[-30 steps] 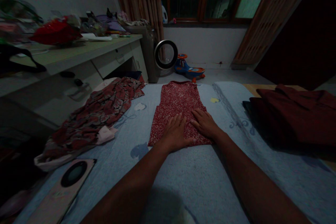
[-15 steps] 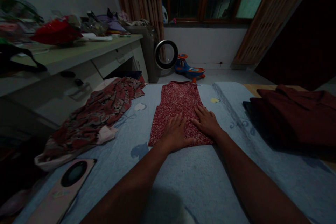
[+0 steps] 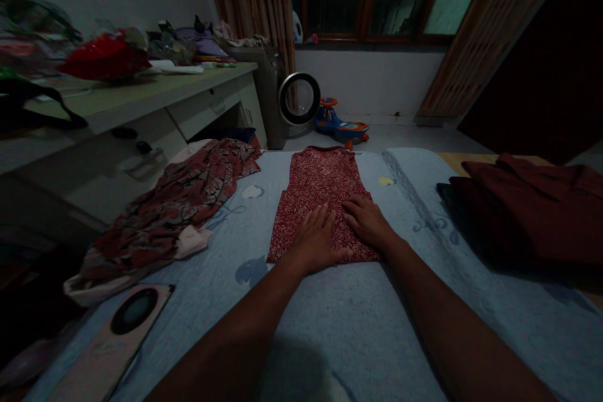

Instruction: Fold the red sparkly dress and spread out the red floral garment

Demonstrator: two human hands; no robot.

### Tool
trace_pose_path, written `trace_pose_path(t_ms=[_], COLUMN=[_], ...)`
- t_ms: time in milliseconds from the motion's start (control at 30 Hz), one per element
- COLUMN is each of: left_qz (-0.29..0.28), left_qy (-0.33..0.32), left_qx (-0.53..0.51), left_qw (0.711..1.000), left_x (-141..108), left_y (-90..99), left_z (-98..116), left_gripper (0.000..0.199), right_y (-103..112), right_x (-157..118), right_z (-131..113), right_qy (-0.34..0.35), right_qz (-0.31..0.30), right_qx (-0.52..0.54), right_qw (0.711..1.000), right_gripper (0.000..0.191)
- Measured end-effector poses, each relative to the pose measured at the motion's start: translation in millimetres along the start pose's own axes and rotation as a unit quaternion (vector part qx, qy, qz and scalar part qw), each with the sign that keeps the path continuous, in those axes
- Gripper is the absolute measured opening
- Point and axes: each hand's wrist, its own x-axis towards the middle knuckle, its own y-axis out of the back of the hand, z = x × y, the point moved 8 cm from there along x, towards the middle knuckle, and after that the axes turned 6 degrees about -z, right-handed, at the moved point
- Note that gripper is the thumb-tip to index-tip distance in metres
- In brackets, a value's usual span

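A red garment with a small pale pattern [image 3: 323, 179] lies flat on the light blue bed cover [image 3: 339, 320], its near edge straight. My left hand [image 3: 315, 242] rests palm down on its lower middle part, fingers stretched out and thumb pointing right. Just to the right, my right hand [image 3: 367, 221] lies flat on the lower right part of the cloth, fingers pointing up and left. Neither hand grips anything. The cloth under both palms is hidden.
Folded dark red clothes [image 3: 541, 207] are stacked at the right. A crumpled patterned garment [image 3: 188, 195] lies at the left, above a pink phone-like object [image 3: 113, 345]. Beyond are a cluttered desk [image 3: 164, 97], an open round washer door [image 3: 299, 98] and a blue ride-on toy [image 3: 339, 125].
My right hand has slid slightly left on the red garment, closer to my left hand, and its fingers are nearer together. My left hand stays in place.
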Motion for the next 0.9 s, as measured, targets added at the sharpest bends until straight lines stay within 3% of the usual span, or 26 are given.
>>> trace_pose_path(t_ms=[367, 567, 700, 800, 900], left_qz=[0.009, 0.025, 0.077, 0.145, 0.179], left_qy=[-0.003, -0.014, -0.014, 0.027, 0.075], left_qx=[-0.012, -0.023, -0.022, -0.007, 0.004], left_qw=[1.0, 0.999, 0.997, 0.989, 0.981], left_x=[-0.3, -3.7, -7.6, -12.9, -18.8], left_y=[1.0, 8.0, 21.8, 37.5, 45.9], left_z=[0.9, 4.1, 5.6, -0.9, -9.4], left_gripper=[0.102, 0.1, 0.077, 0.057, 0.047], right_y=[-8.1, -13.6, -3.3, 6.4, 17.8], right_x=[-0.5, 3.2, 15.5, 26.1, 33.7], right_z=[9.2, 14.9, 15.2, 11.5, -1.2], right_qy=[-0.04, -0.058, -0.036, -0.028, -0.032], right_qz=[-0.003, -0.042, -0.098, -0.135, -0.085], right_qx=[-0.054, -0.06, -0.041, -0.008, 0.021], right_qw=[0.998, 0.996, 0.994, 0.99, 0.996], right_gripper=[0.058, 0.068, 0.057, 0.041, 0.036])
